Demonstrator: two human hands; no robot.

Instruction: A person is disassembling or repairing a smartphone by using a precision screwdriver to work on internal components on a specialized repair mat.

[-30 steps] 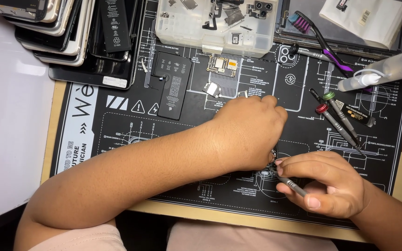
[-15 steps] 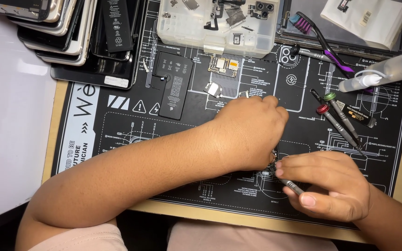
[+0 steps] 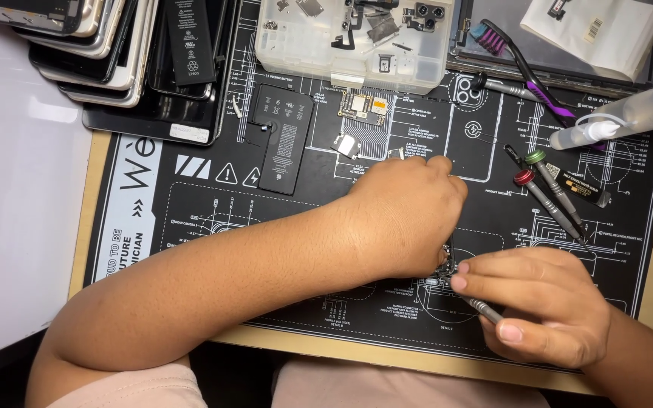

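Note:
On the black repair mat [image 3: 190, 219], my left hand [image 3: 406, 215] curls over a small metal phone part [image 3: 444, 266], pinning it down; most of the part is hidden under the fingers. To its right, my right hand [image 3: 546, 306] grips a thin grey screwdriver [image 3: 487, 308], with the tip pointing at the small part between the two hands. The hands nearly touch.
A black phone battery [image 3: 285, 147], a small circuit board [image 3: 364, 106] and a metal shield [image 3: 345, 145] lie on the mat. Behind them are a clear parts tray [image 3: 357, 45], stacked phones [image 3: 107, 53], two screwdrivers [image 3: 549, 193], a brush [image 3: 523, 64] and a squeeze bottle [image 3: 621, 113].
Both hands stay in place over the small part; the right hand's fingers shift slightly around the screwdriver.

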